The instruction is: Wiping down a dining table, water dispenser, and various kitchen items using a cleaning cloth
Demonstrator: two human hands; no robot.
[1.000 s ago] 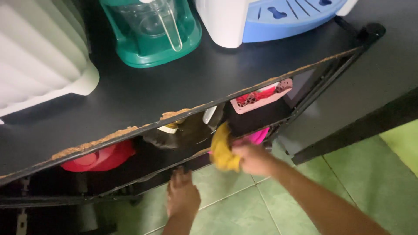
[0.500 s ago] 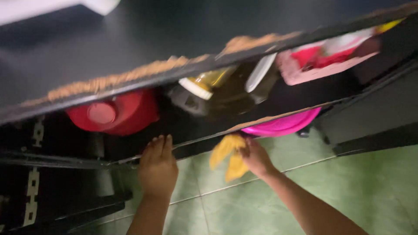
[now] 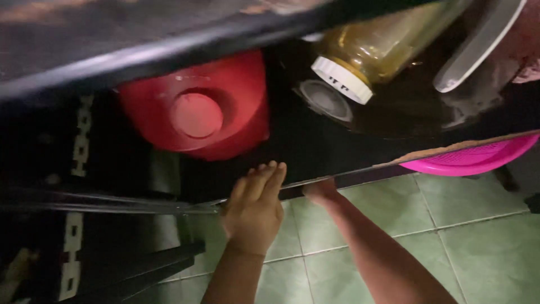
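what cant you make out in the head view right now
- Right hand: fingers hidden under the black shelf edge; its grip and whatever it holds cannot be told.
- Pink basket: mostly hidden by the same shelf.
- Amber jar: upper part hidden behind the top board; motion blur throughout.
- Left hand: fingertips on the shelf edge, palm side unseen.

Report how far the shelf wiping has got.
Done: cannot tell; the dark shelf shows no clear wiped patch. In hand: left hand braces on its front edge, right hand reaches under it, cloth hidden. Left: red container and jar remain on it.
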